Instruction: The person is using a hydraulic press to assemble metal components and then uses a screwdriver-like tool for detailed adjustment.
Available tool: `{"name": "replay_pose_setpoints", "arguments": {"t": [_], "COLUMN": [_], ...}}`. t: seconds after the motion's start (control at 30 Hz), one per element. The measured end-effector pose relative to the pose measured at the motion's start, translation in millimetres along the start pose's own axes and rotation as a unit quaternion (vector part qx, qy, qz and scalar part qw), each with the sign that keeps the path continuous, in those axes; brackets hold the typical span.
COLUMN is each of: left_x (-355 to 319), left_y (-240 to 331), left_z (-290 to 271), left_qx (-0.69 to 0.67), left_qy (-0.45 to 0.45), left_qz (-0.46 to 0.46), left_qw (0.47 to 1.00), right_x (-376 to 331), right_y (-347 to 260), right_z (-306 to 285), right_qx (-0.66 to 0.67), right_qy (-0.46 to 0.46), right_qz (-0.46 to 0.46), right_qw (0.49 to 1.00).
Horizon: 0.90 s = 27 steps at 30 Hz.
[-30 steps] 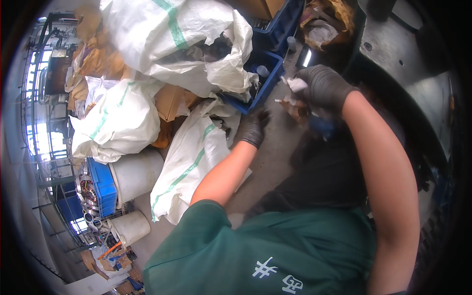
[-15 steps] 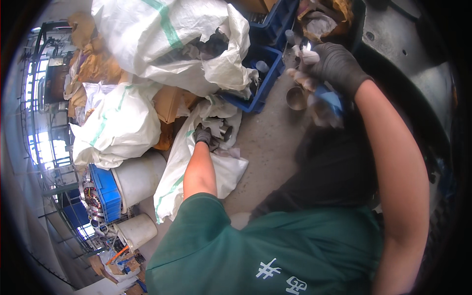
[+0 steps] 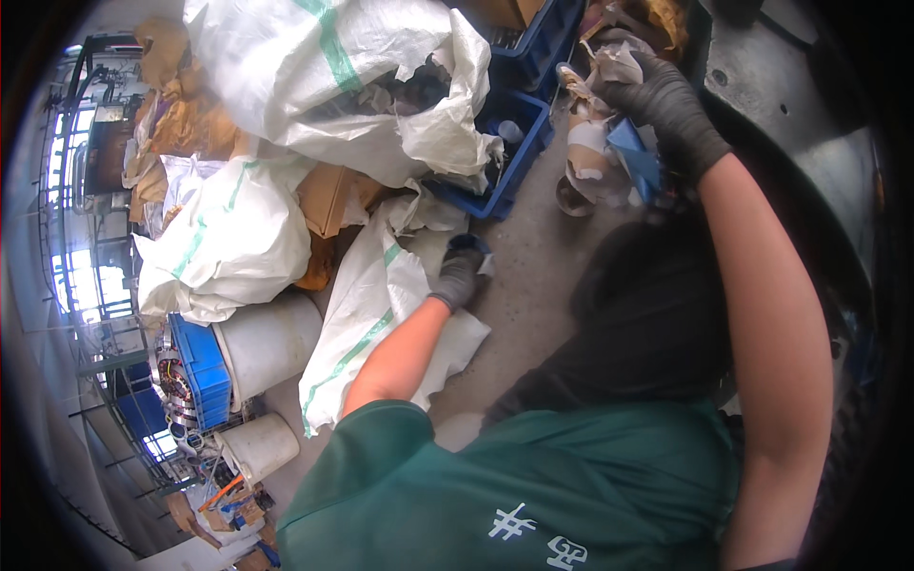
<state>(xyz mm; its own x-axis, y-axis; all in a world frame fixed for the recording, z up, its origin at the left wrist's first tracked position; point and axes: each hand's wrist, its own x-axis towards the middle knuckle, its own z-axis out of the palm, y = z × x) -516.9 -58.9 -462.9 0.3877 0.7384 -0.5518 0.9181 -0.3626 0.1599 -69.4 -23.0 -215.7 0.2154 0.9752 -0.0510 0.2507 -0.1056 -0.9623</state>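
My right hand (image 3: pixel 657 100), in a dark grey glove, is closed on a bundle of waste at the upper right. In the bundle are crumpled whitish paper (image 3: pixel 617 65), a brown cardboard tube (image 3: pixel 586 152) with a torn pale band, and a folded blue piece (image 3: pixel 636 160). My left hand (image 3: pixel 458 276), gloved alike, is at the right edge of a white woven sack (image 3: pixel 357 328) with green stripes. Its fingers curl round a dark piece with a round rim (image 3: pixel 466 243), partly hidden. A white scrap (image 3: pixel 487 265) shows beside them.
A large torn white sack (image 3: pixel 276 86) with scraps inside lies at the top, another sack (image 3: pixel 224 238) at left. Blue crates (image 3: pixel 522 176) stand beyond my left hand. White buckets (image 3: pixel 271 343) and a blue bin (image 3: pixel 198 366) are at left. Dark machinery (image 3: pixel 762 105) edges the right.
My left hand has come out of the sack's mouth and moved right with the dark piece. My right hand has shifted slightly up, and the bundle hangs more upright.
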Motion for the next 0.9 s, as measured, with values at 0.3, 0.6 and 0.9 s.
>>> {"name": "replay_pose_setpoints", "arguments": {"t": [0.3, 0.6, 0.9], "left_x": [24.9, -14.1, 22.3], "left_y": [128.2, 212.2, 18.9], "left_z": [-49.1, -194.8, 7.3], "left_qx": [-0.097, -0.563, -0.045], "left_qy": [0.249, 0.245, 0.148], "left_qz": [0.135, 0.262, -0.001], "left_qw": [0.954, 0.745, 0.988], "right_x": [-4.7, -43.5, -26.9], "right_y": [8.3, -15.4, -21.3], "right_z": [-11.3, 22.5, 13.3], "right_qx": [-0.058, -0.095, -0.110], "right_qy": [-0.048, -0.312, -0.123], "right_qz": [0.031, 0.014, 0.045], "right_qw": [0.997, 0.945, 0.985]}}
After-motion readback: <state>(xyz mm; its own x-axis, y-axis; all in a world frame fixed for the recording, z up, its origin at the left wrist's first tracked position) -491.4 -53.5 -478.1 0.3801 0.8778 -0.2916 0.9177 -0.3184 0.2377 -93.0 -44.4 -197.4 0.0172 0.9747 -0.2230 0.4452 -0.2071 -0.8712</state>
